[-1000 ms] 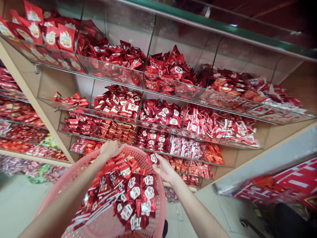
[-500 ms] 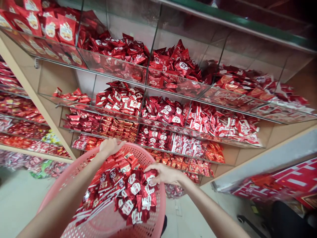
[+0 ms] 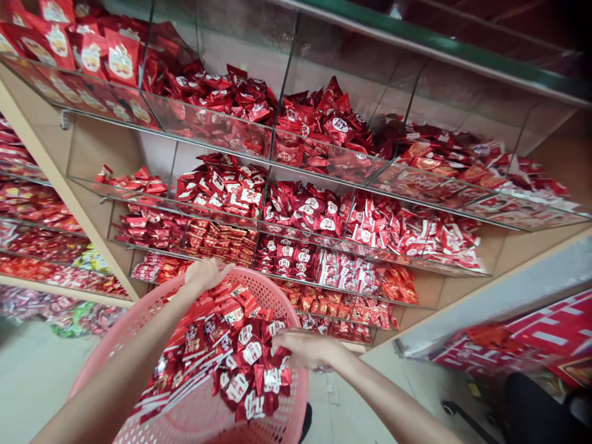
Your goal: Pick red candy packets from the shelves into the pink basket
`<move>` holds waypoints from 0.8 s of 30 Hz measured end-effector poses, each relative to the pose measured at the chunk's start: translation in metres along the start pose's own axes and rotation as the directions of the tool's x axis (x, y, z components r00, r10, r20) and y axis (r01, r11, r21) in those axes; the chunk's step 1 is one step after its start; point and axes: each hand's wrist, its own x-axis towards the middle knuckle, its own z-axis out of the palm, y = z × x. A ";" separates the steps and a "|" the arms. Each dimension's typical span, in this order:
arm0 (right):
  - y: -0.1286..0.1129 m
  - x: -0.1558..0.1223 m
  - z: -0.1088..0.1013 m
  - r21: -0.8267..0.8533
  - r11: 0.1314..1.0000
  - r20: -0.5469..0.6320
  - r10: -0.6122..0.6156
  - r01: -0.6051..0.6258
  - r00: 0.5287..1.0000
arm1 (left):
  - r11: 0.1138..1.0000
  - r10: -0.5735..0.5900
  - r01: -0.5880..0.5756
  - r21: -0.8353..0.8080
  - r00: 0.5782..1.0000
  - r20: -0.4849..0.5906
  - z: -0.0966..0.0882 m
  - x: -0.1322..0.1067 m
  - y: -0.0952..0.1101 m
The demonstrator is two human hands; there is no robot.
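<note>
A pink plastic basket (image 3: 300,376) with a perforated wall is tilted below me, holding red snack packets. My left hand (image 3: 204,275) is closed over its far rim. In the basket's right part lie dark red packets (image 3: 252,353) with white labels. Over the right edge of that pile, my right hand (image 3: 300,346) has its fingers curled round a dark red packet, mostly hidden by the hand. Brighter red packets (image 3: 194,338) with white edges stand in a slanting row on the left. Some orange-red packets (image 3: 243,295) rest near the far rim.
Ahead stands a rack with glass-fronted shelves (image 3: 213,120) full of red packets. A second rack (image 3: 44,200) is at the left, with packets heaped on the floor below. A red printed box (image 3: 550,333) and a black chair base (image 3: 467,419) are at the right.
My right hand has shifted slightly right and down, with its fingers curling further over the packets. The left hand keeps its grip on the rim.
</note>
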 end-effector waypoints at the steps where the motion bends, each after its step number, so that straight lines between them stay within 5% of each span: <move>1: -0.003 0.000 0.000 -0.078 0.997 0.022 -0.023 0.025 0.999 | 1.000 0.004 -0.004 -0.001 1.000 -0.002 0.000 0.000 0.000; 8: -0.035 -0.005 -0.010 -0.422 0.906 -0.065 -0.014 -0.015 0.998 | 1.000 -0.007 0.007 -0.012 1.000 0.002 -0.003 -0.004 0.001; 17: -0.036 -0.011 -0.017 -0.375 0.927 -0.021 0.004 -0.012 1.000 | 0.999 -0.031 0.031 -0.015 0.999 0.012 0.000 0.000 -0.011; 24: -0.010 0.038 -0.069 -0.293 0.956 -0.304 -0.088 -0.005 0.949 | 0.999 -0.044 0.044 -0.029 0.999 0.003 0.004 0.001 -0.017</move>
